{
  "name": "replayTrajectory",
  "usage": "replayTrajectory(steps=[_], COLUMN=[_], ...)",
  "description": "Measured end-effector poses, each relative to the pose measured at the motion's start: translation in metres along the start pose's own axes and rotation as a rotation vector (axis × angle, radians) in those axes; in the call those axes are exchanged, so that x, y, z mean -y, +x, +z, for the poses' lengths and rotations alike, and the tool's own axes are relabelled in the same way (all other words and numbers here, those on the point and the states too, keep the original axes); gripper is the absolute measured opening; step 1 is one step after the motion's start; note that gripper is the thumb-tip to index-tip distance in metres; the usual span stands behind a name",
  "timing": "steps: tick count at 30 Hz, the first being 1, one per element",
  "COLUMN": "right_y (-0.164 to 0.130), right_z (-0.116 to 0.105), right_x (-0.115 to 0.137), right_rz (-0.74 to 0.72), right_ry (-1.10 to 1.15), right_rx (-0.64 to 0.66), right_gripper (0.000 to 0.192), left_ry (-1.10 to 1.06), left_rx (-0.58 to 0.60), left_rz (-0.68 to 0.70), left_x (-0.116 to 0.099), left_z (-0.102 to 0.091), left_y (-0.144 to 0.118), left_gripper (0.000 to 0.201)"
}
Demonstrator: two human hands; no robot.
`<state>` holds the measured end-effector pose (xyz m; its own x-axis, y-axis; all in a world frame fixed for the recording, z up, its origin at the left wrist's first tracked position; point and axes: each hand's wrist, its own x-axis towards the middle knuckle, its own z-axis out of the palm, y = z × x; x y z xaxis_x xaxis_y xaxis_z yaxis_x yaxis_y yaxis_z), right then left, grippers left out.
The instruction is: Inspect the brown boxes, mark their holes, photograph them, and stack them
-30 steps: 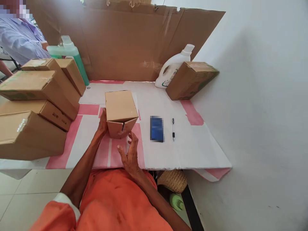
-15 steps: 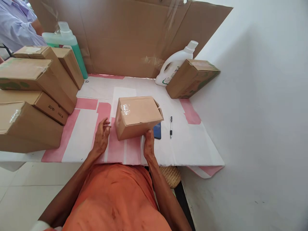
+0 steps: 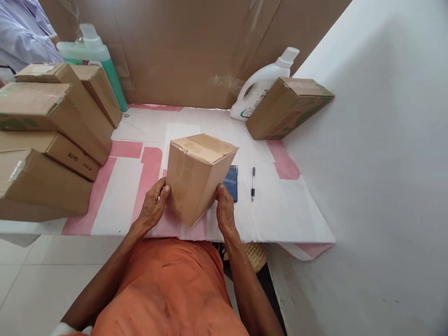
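A taped cardboard box [image 3: 198, 175] stands tilted on one corner near the front of the white and pink table [image 3: 280, 210]. My left hand [image 3: 154, 207] presses against its left face and my right hand [image 3: 225, 209] holds its right face, so both hands grip the box between them. A dark blue phone [image 3: 233, 184] lies just behind my right hand, partly hidden by the box. A black pen [image 3: 252, 183] lies to the right of the phone.
Several closed cardboard boxes [image 3: 45, 140] are stacked on the left. A green jug [image 3: 94, 58] and a white jug [image 3: 262, 86] stand before a cardboard backdrop [image 3: 189, 51]. Another box [image 3: 289, 109] leans on the right wall. A person's sleeve [image 3: 21, 30] shows far left.
The box was turned from lying on its side to standing tilted on a corner. My left hand moved onto its left face and my right hand stayed on its right side.
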<state>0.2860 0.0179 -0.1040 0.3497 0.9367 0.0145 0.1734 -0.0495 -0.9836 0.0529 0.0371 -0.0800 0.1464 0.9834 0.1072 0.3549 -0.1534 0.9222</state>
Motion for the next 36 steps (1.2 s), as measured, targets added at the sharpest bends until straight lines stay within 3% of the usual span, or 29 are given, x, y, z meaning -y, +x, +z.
replayTrajectory(steps=[7, 14, 17, 20, 23, 26, 29, 36], right_y=[-0.013, -0.02, -0.025, -0.032, -0.036, -0.033, -0.023, 0.02], right_z=[-0.002, -0.005, -0.012, -0.016, -0.017, -0.02, -0.026, -0.038], right_x=[0.013, -0.005, -0.013, -0.016, -0.01, 0.005, 0.024, 0.048], right_rz=[0.089, 0.336, 0.336, 0.293, 0.25, 0.222, 0.194, 0.094], right_ry=[0.065, 0.402, 0.442, 0.438, 0.445, 0.467, 0.477, 0.529], right_rx=[0.085, 0.098, 0.172, 0.247, 0.277, 0.272, 0.247, 0.028], right_gripper=[0.062, 0.093, 0.086, 0.073, 0.064, 0.069, 0.079, 0.079], left_ry=[-0.065, -0.082, -0.022, 0.239, 0.451, 0.486, 0.489, 0.47], left_rx=[-0.151, -0.132, -0.116, -0.104, -0.082, -0.105, -0.173, -0.139], left_rz=[-0.058, -0.075, 0.032, 0.245, 0.39, 0.471, 0.525, 0.603], left_x=[-0.027, -0.011, 0.004, 0.015, 0.016, 0.004, -0.014, -0.042], left_z=[-0.01, -0.014, -0.016, -0.015, -0.014, -0.018, -0.027, -0.027], left_y=[-0.028, -0.022, -0.019, -0.019, -0.019, -0.013, -0.002, 0.003], left_gripper=[0.077, 0.068, 0.059, 0.052, 0.059, 0.071, 0.069, 0.028])
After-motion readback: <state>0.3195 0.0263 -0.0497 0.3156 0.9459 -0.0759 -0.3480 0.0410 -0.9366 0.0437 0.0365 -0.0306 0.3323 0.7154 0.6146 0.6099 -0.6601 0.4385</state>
